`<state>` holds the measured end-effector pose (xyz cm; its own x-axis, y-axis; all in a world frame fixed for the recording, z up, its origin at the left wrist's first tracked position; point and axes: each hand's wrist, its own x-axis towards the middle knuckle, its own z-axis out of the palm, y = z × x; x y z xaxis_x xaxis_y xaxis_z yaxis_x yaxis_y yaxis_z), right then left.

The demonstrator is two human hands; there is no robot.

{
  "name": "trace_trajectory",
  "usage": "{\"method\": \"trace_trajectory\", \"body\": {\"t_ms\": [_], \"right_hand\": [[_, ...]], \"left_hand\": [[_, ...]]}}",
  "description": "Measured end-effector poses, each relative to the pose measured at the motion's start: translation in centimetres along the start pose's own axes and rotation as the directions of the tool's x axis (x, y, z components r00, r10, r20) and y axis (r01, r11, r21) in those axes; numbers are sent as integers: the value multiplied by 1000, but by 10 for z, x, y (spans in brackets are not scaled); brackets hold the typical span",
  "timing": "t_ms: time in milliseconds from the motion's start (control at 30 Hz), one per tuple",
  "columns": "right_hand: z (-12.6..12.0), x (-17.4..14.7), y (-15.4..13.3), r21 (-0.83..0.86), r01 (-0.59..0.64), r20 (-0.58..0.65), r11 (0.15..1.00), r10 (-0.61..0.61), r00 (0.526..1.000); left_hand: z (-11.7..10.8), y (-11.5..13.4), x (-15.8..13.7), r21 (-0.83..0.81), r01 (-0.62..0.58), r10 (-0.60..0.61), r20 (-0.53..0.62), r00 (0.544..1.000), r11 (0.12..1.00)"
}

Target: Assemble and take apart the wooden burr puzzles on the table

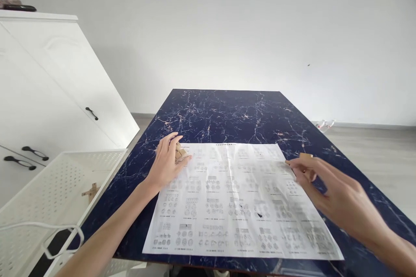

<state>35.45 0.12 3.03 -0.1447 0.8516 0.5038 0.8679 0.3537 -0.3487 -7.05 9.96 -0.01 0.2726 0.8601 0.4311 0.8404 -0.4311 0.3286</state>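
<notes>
Head view: my left hand [167, 160] curled around wooden block [181, 154] at far left corner of printed sheet [224, 201]. My right hand [334, 184], fingers bunched, holds wooden piece [306, 155] by sheet's right edge (grip partly hidden). Sheet, creased, lies spread on blue marbled table [227, 112].

We look from the wearer's head, forward and down along the blue marbled table [221, 117], with the printed sheet [227, 190] near below us, the white cabinet [48, 78] at left and the pale wall [227, 30] far ahead, seemingly through a wide lens.
</notes>
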Motion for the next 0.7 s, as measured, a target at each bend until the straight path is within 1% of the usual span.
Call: {"method": "trace_trajectory", "body": {"t_ms": [33, 100, 167, 267, 367, 500, 600, 667, 700], "right_hand": [[-7, -3, 11, -59, -63, -18, 996, 63, 998], [-15, -7, 31, -164, -150, -42, 975, 145, 989], [-17, -11, 48, -231, -213, 3, 949, 220, 976], [-11, -15, 65, -276, -266, 63, 924, 293, 954], [-1, -17, 74, -293, -264, 67, 919, 295, 953], [3, -16, 77, -334, -258, 93, 907, 304, 948], [2, -10, 67, -329, -230, 18, 916, 249, 968], [4, -1, 50, -261, -193, -18, 946, 195, 981], [7, 5, 40, -200, -171, -30, 965, 168, 985]], "left_hand": [[-1, 6, 2, -4, -24, 24, 5, 1000, 1000], [0, 20, 7, -29, -66, 67, 42, 997, 997], [4, 36, 13, -70, -112, 118, 91, 989, 991], [15, 60, 21, -146, -163, 186, 156, 970, 976], [26, 77, 26, -229, -215, 260, 191, 946, 949], [33, 83, 26, -300, -252, 320, 205, 925, 920], [34, 80, 23, -337, -216, 303, 233, 924, 917], [34, 79, 20, -392, -156, 268, 252, 930, 907], [33, 79, 20, -430, -115, 247, 265, 932, 896]]}}
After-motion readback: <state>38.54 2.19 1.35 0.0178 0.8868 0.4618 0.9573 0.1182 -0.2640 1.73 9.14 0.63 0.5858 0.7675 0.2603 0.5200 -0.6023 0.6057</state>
